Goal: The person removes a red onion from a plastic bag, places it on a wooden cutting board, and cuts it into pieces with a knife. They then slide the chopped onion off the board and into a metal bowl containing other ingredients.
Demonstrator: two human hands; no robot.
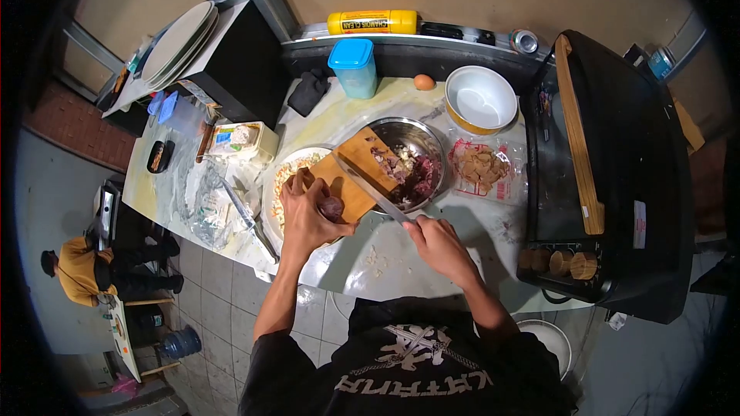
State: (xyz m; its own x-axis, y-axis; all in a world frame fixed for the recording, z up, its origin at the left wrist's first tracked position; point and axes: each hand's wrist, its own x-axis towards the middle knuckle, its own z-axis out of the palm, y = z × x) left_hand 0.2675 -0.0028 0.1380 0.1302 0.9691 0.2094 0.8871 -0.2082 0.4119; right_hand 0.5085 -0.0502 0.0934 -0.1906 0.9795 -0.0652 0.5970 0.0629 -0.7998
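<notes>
My left hand grips the near left part of a wooden cutting board, and a round purplish-brown lump sits on the board by its fingers. The board's far end reaches over the rim of a steel mixing bowl. My right hand is closed round the handle of a kitchen knife, its blade lying across the board. Chopped dark red and pale pieces lie on the board's end and in the bowl. A white plate of pale, orange-flecked bits is partly hidden under the board and my left hand.
A clear bag of brown pieces, a white bowl, an egg and a blue-lidded container stand around. A black oven borders the right; tongs and a plastic tub are left. A person is far left.
</notes>
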